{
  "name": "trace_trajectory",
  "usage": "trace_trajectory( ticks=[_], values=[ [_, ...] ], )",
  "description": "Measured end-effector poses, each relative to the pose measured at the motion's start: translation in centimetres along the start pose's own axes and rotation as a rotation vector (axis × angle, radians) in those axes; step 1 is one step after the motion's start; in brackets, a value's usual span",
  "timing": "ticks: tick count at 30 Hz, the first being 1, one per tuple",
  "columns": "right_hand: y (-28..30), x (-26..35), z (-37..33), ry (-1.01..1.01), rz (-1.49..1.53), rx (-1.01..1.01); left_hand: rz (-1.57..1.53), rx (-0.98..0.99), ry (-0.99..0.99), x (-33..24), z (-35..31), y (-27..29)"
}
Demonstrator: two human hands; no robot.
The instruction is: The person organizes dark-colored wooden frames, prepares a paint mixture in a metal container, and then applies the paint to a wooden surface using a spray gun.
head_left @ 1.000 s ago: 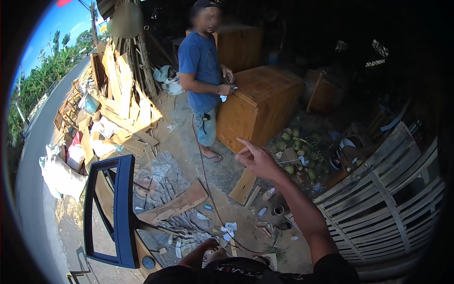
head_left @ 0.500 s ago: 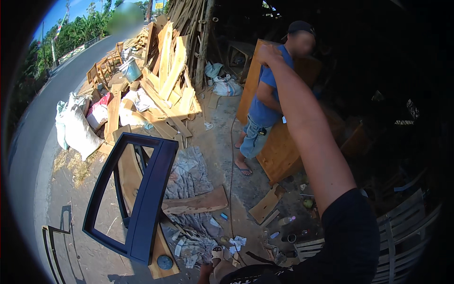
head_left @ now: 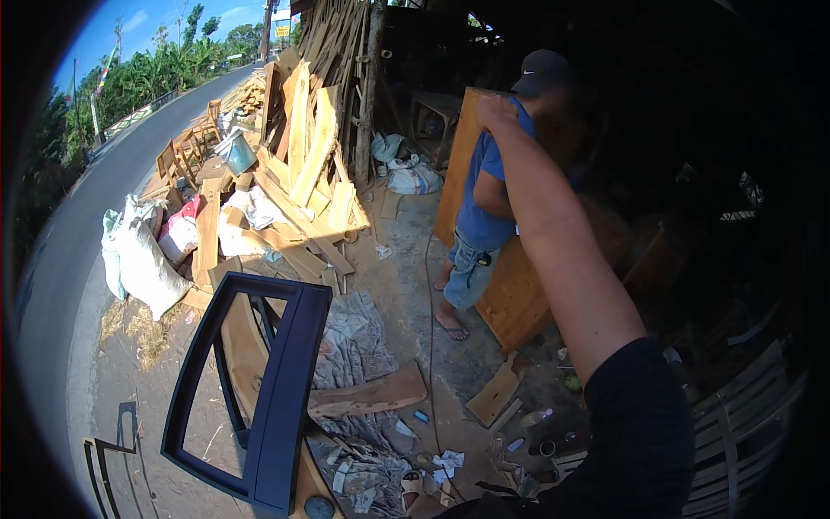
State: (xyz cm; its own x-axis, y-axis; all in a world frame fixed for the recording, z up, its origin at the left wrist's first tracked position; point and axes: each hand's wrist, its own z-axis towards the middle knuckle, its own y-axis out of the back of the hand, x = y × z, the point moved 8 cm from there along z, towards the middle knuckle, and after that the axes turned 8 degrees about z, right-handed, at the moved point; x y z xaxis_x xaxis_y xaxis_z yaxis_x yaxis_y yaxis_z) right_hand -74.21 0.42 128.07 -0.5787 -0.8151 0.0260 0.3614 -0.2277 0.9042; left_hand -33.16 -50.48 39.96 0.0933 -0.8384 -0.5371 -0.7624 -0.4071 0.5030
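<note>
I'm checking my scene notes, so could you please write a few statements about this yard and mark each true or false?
1. The right hand is raised, its arm stretched towards the person in blue. True.
2. The dark blue frame hangs on a wall. False: it stands on the ground.
3. Planks are piled beside the road. True.
4. The left hand holds a hammer. False: no left hand shows.

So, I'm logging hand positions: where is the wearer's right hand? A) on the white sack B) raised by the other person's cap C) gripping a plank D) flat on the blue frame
B: the right hand is lifted beside the cap, holding nothing visible.
</note>
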Motion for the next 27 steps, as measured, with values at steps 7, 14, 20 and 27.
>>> trace_trajectory(
  ticks=[7, 14, 20, 27],
  values=[
    [0.0, -0.2, 0.0, 0.021, -0.036, -0.037, 0.047, 0.013, -0.070, -2.1, 1.8, 0.8],
    [0.6, 1.3, 0.8, -0.026, 0.052, -0.052, 0.079, 0.036, -0.084, -0.9, 2.0, 0.2],
    [0.4, 2.6, 1.4, -0.030, 0.046, -0.071, 0.089, 0.049, -0.099, -0.7, 2.2, -0.7],
    [-0.4, 4.4, 0.1, -0.034, 0.021, -0.035, 0.100, 0.060, -0.122, -1.1, 2.9, -0.8]
  ],
)
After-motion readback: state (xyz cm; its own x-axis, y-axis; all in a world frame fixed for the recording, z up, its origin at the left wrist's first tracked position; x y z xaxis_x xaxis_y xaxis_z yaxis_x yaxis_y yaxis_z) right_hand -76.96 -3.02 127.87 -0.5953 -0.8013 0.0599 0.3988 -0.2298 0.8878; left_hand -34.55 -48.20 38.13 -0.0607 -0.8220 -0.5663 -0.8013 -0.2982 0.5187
